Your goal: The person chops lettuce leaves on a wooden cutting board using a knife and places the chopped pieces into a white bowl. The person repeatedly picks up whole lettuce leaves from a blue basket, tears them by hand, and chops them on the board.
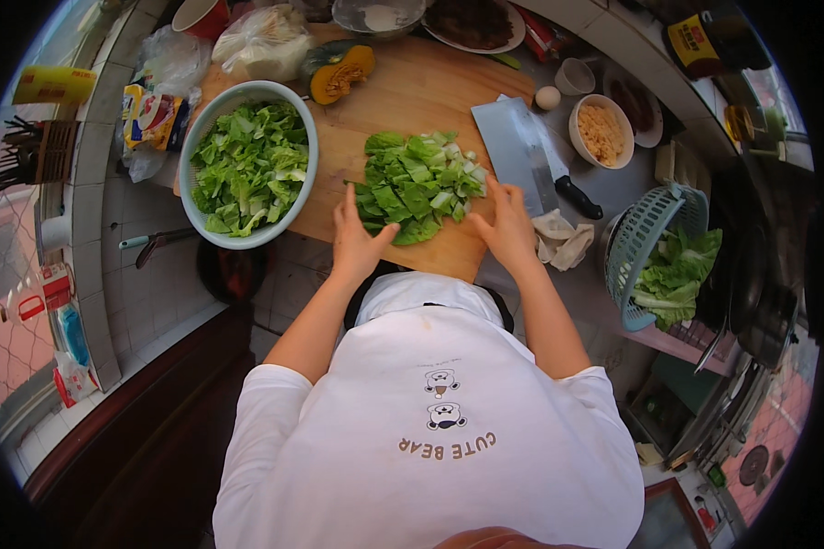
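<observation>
A pile of chopped leafy greens (415, 185) lies on the wooden cutting board (412, 82) in front of me, its pale stem pieces towards the right. My left hand (359, 240) is at the pile's left edge, thumb and fingers spread. On the opposite side, my right hand (508, 223) has its fingertips against the stem end, thumb apart. Neither hand is closed around anything. A cleaver (518, 151) with a black handle rests flat just beyond my right hand. Left of the pile, a pale blue colander (312, 168) holds more cut greens (250, 168).
A cut pumpkin (343, 72) sits on the board's far side. To the right are an egg (547, 97), a bowl of orange-coloured food (600, 132), a crumpled cloth (563, 239) and a tilted blue-green basket (642, 240) with whole leaves. A glass bowl (378, 17) stands at the back.
</observation>
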A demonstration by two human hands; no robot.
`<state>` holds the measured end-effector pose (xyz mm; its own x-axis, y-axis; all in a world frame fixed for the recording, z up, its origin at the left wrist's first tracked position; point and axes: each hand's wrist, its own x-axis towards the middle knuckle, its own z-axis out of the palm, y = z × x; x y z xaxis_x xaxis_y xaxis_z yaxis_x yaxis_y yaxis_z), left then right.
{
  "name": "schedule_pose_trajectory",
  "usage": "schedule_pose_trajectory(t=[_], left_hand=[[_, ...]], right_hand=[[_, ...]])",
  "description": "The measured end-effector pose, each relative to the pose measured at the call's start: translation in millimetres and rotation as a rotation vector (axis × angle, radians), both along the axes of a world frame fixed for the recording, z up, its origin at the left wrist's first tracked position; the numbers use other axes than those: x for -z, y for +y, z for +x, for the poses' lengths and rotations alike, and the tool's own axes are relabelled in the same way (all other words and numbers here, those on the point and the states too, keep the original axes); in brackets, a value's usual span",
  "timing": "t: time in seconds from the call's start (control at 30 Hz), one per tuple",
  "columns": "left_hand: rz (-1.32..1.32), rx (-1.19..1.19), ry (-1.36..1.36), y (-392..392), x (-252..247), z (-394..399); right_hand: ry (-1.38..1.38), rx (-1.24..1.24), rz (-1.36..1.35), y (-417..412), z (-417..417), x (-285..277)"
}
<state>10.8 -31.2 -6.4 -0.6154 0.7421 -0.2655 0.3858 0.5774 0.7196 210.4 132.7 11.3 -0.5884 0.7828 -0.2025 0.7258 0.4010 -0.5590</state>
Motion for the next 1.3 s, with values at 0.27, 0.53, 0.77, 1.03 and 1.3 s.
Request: schedule_pose_trajectory(t=[0.27,0.53,0.77,1.03,1.3], left_hand=[[0.041,0.12,-0.236,36.9,5.9,4.9],[0.206,0.146,-0.472,60.2,4.5,8.4],[0.435,0.15,-0.464,54.9,-10.6,12.0],[0.509,0.157,-0.4,40.0,-62.7,-14.3],[0.543,0.086,-0.305,-2.5,-97.5,-94.0]], right_hand=[[-0.15,-0.191,-0.062,13.6,-55.1,1.9],[0.264,-0.148,-0.29,-6.4,-66.1,28.9],[0.376,-0.067,-0.268,-18.0,-66.6,-6.9],[0.396,-0.083,-0.144,-35.4,-96.0,-58.1],[0.573,-0.204,-0.163,-67.9,-182.8,-91.4]])
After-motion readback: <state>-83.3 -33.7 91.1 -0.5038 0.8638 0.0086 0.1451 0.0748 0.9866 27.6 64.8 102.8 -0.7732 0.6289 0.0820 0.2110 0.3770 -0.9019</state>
